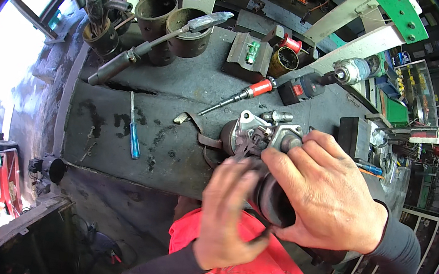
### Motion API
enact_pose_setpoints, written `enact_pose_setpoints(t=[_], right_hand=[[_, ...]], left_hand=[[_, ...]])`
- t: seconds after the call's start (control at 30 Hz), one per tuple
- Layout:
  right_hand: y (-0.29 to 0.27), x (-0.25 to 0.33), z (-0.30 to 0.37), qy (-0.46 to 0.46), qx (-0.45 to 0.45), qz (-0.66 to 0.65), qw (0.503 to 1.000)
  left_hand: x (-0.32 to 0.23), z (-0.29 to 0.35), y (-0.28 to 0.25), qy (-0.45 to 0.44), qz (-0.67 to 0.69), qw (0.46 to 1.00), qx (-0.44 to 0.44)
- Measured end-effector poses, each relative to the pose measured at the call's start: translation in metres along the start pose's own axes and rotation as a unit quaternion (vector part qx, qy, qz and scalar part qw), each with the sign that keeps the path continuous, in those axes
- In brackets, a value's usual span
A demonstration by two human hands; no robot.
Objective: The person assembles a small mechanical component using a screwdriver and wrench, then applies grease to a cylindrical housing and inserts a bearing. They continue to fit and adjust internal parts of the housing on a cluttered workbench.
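At the bench's near edge my right hand (329,192) is wrapped round a greasy starter motor (273,199), a dark cylinder with a light metal flanged housing. Its fingers lie over the flange and the thumb is down by the round end. My left hand (225,225), slightly blurred, is beside the motor with fingers stretched and thumb apart. Whether its fingertips touch the motor I cannot tell. A brown strap (209,141) curls at the motor's left. A blue-handled screwdriver (134,139) lies farther left, and a red-handled tool with a long shaft (260,88) lies behind.
A cordless impact wrench (317,83) rests at the back right. Dark metal cups (188,43) and a pot of tools (101,39) stand at the back left, with a long metal tool (123,64) leaning there. A metal block (247,57) holds a small green object.
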State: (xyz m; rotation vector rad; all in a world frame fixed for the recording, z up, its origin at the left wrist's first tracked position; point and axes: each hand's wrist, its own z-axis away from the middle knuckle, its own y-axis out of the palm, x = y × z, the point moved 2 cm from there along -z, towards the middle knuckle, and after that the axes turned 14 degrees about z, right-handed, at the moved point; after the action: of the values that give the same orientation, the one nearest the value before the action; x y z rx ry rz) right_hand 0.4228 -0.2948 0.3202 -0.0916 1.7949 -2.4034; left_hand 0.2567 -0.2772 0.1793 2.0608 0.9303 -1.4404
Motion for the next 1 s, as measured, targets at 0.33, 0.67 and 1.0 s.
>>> enact_pose_setpoints(t=[0.33,0.67,1.0], right_hand=[[0.108,-0.084,0.076,0.245,-0.242,-0.403,0.848],[0.212,-0.063,-0.003,0.079,-0.196,-0.45,0.868],[0.246,-0.054,-0.027,0.082,-0.281,-0.44,0.849]], left_hand=[[0.029,-0.019,0.029,0.116,0.015,0.992,-0.041],[0.019,-0.047,-0.013,0.036,0.025,0.998,0.052],[0.001,-0.038,-0.002,0.021,0.052,0.997,-0.043]])
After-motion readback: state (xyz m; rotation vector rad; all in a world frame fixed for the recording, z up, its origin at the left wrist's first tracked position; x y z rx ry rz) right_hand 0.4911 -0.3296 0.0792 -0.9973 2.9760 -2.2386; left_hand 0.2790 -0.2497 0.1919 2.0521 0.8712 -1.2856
